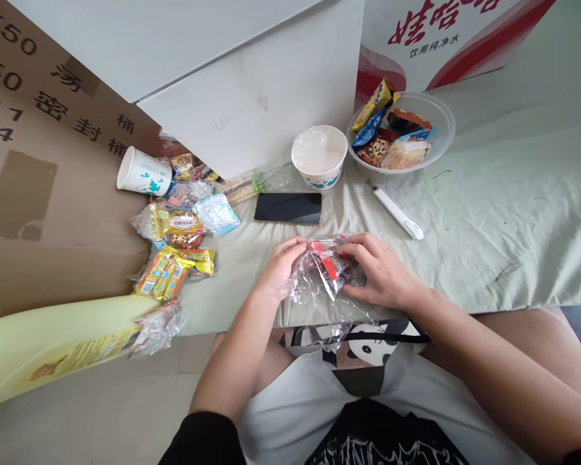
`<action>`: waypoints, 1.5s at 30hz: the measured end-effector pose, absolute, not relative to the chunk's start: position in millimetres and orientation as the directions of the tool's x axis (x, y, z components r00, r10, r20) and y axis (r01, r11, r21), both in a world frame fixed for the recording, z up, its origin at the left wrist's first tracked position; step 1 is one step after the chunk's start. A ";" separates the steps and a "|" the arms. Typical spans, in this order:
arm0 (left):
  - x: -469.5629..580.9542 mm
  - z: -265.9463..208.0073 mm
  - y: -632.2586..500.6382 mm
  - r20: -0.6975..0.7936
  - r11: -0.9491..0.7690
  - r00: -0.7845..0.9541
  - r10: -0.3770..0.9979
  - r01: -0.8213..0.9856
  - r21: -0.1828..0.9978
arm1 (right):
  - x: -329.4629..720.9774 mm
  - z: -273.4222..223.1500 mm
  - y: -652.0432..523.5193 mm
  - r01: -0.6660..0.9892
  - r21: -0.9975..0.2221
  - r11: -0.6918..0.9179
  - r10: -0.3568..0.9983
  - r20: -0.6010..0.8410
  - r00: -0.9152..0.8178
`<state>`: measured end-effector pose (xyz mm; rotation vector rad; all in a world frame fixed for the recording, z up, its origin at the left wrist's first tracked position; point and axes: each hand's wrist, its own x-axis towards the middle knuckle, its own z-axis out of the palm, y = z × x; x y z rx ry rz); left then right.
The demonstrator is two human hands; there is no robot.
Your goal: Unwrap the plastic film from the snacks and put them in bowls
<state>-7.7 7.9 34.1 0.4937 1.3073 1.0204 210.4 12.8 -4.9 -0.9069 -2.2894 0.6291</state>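
Observation:
Near the front edge of the cloth-covered table, my left hand (281,266) pinches a clear plastic bag (303,281), thumb against fingers. Inside or against the bag lies a red and dark snack packet (330,261); I cannot tell which. My right hand (378,271) grips the packet's right side, with fingers curled above it and the thumb below. Loose clear film hangs down toward my lap. Beyond my hands lies a dark phone (288,207), and a white utility knife (396,210) rests to the right of it.
A paper cup with clear film (319,155) and a plastic bowl of snack packets (440,145) stand at the back. Snack wrappers (179,223) and a tipped paper cup (144,172) lie left, beside a cardboard box (62,194). A yellow bottle (53,342) juts in at lower left.

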 end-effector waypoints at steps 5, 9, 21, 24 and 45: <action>-6.0 31.5 9.3 -0.539 0.493 -0.037 0.841 -0.355 0.794 | 208.1 -6.0 11.7 0.457 -0.593 0.664 0.727 0.365 -0.582; -7.0 31.0 9.4 -0.540 0.497 -0.006 0.842 -0.381 0.779 | 207.4 -5.6 11.6 0.452 -0.590 0.668 0.722 0.371 -0.583; -6.2 32.3 7.0 -0.524 0.499 0.096 0.847 -0.487 0.717 | 208.9 -10.6 10.7 0.411 -0.626 0.663 0.722 0.389 -0.572; -6.4 35.2 5.9 -0.513 0.511 0.144 0.846 -0.494 0.703 | 207.8 -10.3 10.3 0.403 -0.654 0.640 0.744 0.399 -0.536; 3.1 28.5 1.4 -0.564 0.578 0.169 0.808 -0.415 0.703 | 201.0 -7.4 8.9 0.409 -0.691 0.595 0.782 0.382 -0.492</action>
